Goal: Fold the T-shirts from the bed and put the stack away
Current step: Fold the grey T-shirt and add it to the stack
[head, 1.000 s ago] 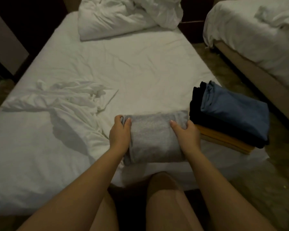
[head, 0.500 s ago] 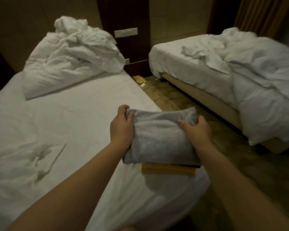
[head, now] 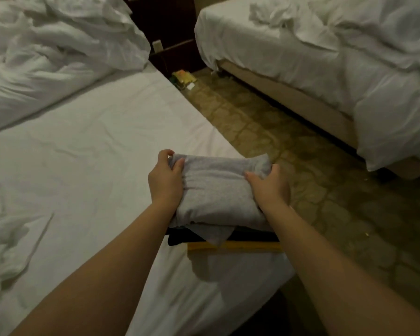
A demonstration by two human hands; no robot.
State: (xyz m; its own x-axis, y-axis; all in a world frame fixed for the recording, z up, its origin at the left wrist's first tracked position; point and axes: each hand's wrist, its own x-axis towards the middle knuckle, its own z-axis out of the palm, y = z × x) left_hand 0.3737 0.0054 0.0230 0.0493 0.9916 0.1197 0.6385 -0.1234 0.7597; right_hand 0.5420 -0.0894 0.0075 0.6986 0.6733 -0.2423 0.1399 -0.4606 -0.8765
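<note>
A folded grey T-shirt [head: 218,187] is held over the stack at the bed's right edge. My left hand [head: 165,180] grips its left end, thumb on top. My right hand [head: 269,185] grips its right end. Under it I see a dark folded shirt [head: 180,237] and a yellow folded shirt [head: 240,246]; the rest of the stack is hidden by the grey one. A flap of grey cloth hangs down over the dark layer. A white garment [head: 5,241] lies crumpled on the bed [head: 87,146] at the left.
A bunched white duvet [head: 54,44] fills the head of this bed. A second bed [head: 325,57] with rumpled sheets stands across a tiled floor aisle [head: 301,170]. A dark nightstand [head: 165,32] and a small yellow-green object [head: 183,78] sit between the beds.
Both hands lifted the grey shirt off the bed and carried it right, over the stack. My view swung right and then dipped; the blue shirt is now covered.
</note>
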